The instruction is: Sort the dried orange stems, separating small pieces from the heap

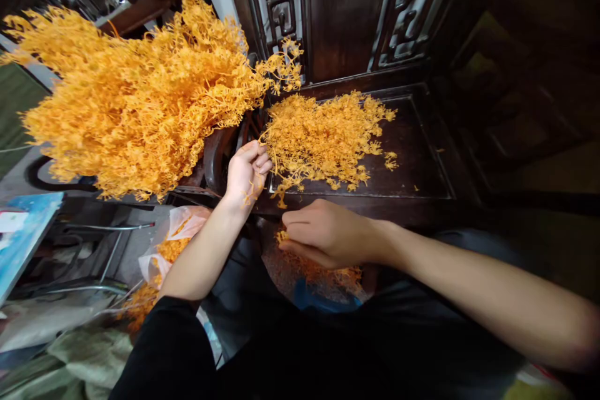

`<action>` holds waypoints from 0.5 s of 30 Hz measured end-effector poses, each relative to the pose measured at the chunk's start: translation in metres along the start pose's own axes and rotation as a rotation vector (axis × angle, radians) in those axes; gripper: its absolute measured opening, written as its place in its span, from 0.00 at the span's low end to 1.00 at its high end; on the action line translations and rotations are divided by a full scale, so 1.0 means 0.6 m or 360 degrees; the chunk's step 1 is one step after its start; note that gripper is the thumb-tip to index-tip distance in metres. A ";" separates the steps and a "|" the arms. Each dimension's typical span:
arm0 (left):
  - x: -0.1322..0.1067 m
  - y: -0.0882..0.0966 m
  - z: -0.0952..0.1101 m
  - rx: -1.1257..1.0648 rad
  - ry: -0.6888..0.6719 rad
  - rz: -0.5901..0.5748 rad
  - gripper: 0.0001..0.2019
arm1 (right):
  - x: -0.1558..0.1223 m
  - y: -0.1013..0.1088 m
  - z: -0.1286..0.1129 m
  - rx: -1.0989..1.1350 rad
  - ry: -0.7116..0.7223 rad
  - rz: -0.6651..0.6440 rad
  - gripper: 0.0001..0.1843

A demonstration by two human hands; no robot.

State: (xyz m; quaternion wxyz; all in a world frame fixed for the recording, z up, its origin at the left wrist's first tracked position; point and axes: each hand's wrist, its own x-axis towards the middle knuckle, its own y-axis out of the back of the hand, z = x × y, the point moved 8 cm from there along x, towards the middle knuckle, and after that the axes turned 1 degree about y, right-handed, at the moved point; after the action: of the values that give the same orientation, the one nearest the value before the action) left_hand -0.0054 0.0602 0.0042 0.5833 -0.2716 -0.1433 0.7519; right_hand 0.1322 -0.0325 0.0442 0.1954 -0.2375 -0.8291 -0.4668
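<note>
My left hand is closed at the left edge of a loose pile of orange curly sprigs on a dark wooden seat. Its fingertips pinch a thin orange stem, and another strand hangs across the wrist. Lower and to the right, my right hand is curled with its back to me. A bit of an orange sprig shows at its fingertips; the rest is hidden by the fingers. Below this hand, between my knees, a container with a blue part holds more orange pieces.
A large bushy heap of orange sprigs rises at the left beside a dark curved armrest. A pale plastic bag with orange pieces stands below it. Carved dark wood panels form the back. A blue-topped table is at far left.
</note>
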 end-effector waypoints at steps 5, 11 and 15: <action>-0.010 -0.015 -0.012 -0.0023 0.0135 -0.0138 0.11 | -0.040 0.047 0.128 0.0398 -0.0642 0.0204 0.21; -0.017 -0.018 -0.023 -0.0098 0.0258 -0.0142 0.10 | -0.127 0.114 0.331 0.0240 -0.1590 0.0701 0.14; -0.019 -0.012 -0.026 -0.0147 0.0340 -0.0057 0.11 | -0.131 0.130 0.407 -0.0302 -0.1733 0.0691 0.15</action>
State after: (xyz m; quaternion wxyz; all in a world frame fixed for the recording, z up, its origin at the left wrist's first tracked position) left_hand 0.0111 0.0497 -0.0017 0.5955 -0.3741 -0.1198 0.7007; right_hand 0.2156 0.1975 -0.0645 -0.1892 -0.6233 -0.6972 -0.2993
